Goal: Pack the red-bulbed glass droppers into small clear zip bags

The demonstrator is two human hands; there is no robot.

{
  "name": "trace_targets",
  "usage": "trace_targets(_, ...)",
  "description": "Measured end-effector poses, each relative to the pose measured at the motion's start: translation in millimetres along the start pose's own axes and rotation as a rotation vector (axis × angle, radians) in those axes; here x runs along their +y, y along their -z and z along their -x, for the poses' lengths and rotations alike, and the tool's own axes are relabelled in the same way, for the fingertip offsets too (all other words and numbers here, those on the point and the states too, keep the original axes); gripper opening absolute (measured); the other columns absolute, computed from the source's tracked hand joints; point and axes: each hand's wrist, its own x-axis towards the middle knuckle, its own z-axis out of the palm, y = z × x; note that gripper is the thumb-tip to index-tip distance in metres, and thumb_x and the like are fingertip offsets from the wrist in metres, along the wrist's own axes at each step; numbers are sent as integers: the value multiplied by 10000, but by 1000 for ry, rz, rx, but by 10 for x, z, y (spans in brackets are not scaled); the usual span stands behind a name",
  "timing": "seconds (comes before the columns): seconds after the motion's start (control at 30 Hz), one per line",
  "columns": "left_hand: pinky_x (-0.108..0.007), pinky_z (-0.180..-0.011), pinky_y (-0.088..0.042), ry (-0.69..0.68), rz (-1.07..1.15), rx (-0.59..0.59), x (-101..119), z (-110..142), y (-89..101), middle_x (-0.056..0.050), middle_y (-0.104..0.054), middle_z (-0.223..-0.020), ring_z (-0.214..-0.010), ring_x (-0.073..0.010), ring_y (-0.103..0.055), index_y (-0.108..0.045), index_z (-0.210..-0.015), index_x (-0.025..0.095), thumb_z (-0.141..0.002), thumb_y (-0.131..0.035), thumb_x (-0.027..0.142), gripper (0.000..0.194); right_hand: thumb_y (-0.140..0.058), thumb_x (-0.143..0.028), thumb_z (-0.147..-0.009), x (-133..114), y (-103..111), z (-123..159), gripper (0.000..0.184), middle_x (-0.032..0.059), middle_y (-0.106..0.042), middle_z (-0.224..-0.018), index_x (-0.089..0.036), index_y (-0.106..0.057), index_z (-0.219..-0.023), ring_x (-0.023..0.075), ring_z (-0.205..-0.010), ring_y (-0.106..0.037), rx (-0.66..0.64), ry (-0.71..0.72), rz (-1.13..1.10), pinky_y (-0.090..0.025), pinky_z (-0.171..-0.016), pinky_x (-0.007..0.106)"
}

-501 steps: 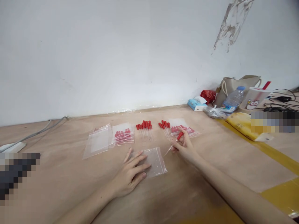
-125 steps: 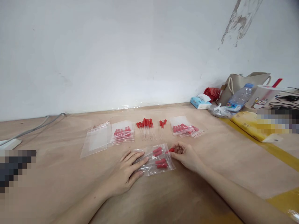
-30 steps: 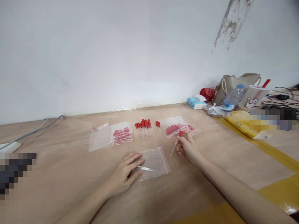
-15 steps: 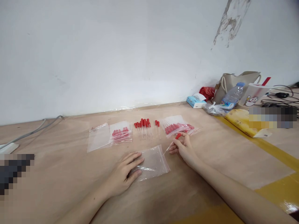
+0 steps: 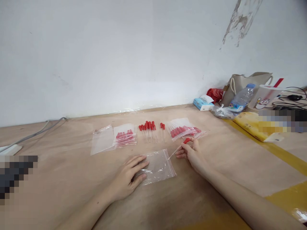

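L hand is resting palm-down at the left end of a clear zip bag, its grip wide, w/ fingers spreading over the plastic. The zip bag is lying flat on the worktop, its zip edge facing the R hand. R hand's grip is narrow, holding a red-bulb dropper betw. thumb & fingers nr. the bulb. This dropper is slanting, bulb uppermost, its thin tip pointing down-left & reaching the zip edge; whether the tip is entering the bag, cannot tell.

Beyond the hands, L to R: flat clear bags are lying beside the left filled bags, the latter showing red bulbs thru the plastic; next, a dropper cluster is lying loose, bulbs toward the wall; then a dropper pair; then the right filled bags, partly overlapping.

Far R: a blue tissue pack, red plastic bag, beige bag, bottle, cup w/ red straw & tied clear bag are standing or lying close together, w/ a yellow pack lying just in front. Far L: a grey cable is running along the worktop.
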Motion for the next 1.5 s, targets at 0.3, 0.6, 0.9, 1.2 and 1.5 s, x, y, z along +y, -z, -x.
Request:
trace_targets(0.3,-450,-1013,-329,-1,0,-4,-6,0,-5,-37,-414,-1347,-1233,-226,-368,-444,-1271,272,-895,-433,323,380,-609,-350,-686,16,13,-5,436,-83,-553,-610,-253,-288,-966,152,-499,-611,36,83,73,-532,-462,289)
trace_targets(0.6,-450,-1011,-331,-9,1,0,2,-6,3,-34,-412,-1348,-1231,-221,-371,-431,-1279,282,-898,-432,322,384,-593,-319,-712,39,-27,41,400,-85,-550,-608,-256,-283,-958,139,-520,-616,-26,18,12,-522,-492,273)
trace_targets(0.9,-444,-1011,-334,0,1,-4,10,-8,9,-34,-414,-1346,-1232,-223,-368,-427,-1280,281,-899,-426,324,384,-652,-335,-662,-27,-43,117,341,-50,-580,-648,-218,-367,-807,118,-585,-604,-219,-88,110,-505,-562,259)
trace_targets(1.2,-450,-1012,-325,12,27,9,46,-13,30,-39,-430,-1337,-1222,-230,-382,-375,-1313,280,-892,-441,334,430,-700,-348,-617,-42,17,14,220,-36,-526,-589,-166,-625,-717,85,-533,-449,-524,188,556,-377,-504,213)
trace_targets(1.5,-460,-1027,-295,-10,30,-46,45,-68,39,-28,-396,-1362,-1243,-227,-354,-367,-1320,299,-909,-410,321,414,-629,-402,-692,-28,-164,89,231,-37,-496,-574,-195,-701,-766,71,-507,-369,-681,241,672,-304,-470,191)
